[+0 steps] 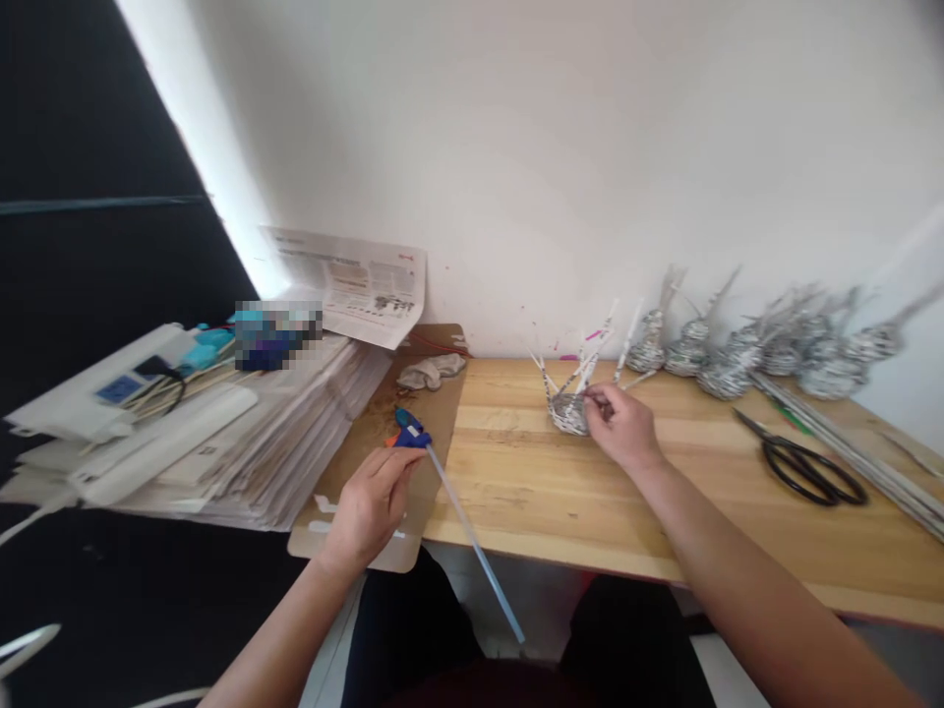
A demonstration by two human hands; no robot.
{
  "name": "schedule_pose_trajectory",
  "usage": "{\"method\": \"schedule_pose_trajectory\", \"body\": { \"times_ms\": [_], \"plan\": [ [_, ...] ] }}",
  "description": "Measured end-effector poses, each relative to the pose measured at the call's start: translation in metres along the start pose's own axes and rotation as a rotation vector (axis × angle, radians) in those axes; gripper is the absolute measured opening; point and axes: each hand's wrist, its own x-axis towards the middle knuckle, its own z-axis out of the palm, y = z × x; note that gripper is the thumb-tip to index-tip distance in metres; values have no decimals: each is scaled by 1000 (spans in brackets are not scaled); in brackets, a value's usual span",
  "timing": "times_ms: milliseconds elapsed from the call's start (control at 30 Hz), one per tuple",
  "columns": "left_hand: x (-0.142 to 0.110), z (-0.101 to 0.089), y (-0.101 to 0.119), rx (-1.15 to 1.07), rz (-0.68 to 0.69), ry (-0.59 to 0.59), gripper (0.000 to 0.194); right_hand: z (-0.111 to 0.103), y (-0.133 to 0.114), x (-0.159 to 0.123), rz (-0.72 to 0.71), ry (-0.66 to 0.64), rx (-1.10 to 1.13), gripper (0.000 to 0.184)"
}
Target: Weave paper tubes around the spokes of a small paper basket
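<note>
My left hand (373, 501) is closed at the back of a small blue glue gun (413, 433), its fingers bent and the grip mostly hidden behind them. A long translucent glue stick (476, 541) runs out of the gun's rear, past the table edge. My right hand (623, 423) pinches the right rim of a small woven newspaper basket (567, 415) on the wooden table. Several thin rolled-paper stakes (586, 366) stick up from the basket's rim, leaning various ways.
Several woven newspaper gourd shapes (727, 364) line the wall at right. Black-handled scissors (803, 467) and long paper rods (855, 442) lie before them. At left stand a newspaper stack (295, 452), a white power strip (173, 447) and a brown board (354, 551) holding a crumpled cloth (432, 372).
</note>
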Motion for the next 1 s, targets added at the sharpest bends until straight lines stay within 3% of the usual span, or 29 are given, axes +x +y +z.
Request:
{"method": "schedule_pose_trajectory", "body": {
  "times_ms": [100, 233, 400, 500, 633, 833, 1000],
  "plan": [
    [-4, 11, 3, -34, 105, -108, 33, 0, -1, 0, 19, 8, 1, 15],
    [-8, 26, -6, -62, 123, -220, 33, 0, -1, -1, 36, 22, 13, 14],
    [-3, 43, -26, -110, 70, -170, 27, 0, -1, -1, 37, 48, 36, 14],
    [7, 48, -26, -103, 38, -102, 25, -1, 0, 0, 51, 69, 43, 14],
    [34, 52, 1, -128, -14, 25, 22, -4, 0, 1, 72, 111, 58, 15],
    [97, 76, 50, -310, 111, -100, 31, -8, -2, 2, 102, 92, 8, 21],
    [107, 77, 69, -288, 213, -17, 23, -9, -4, 0, 35, 50, -5, 22]
  ]
}}
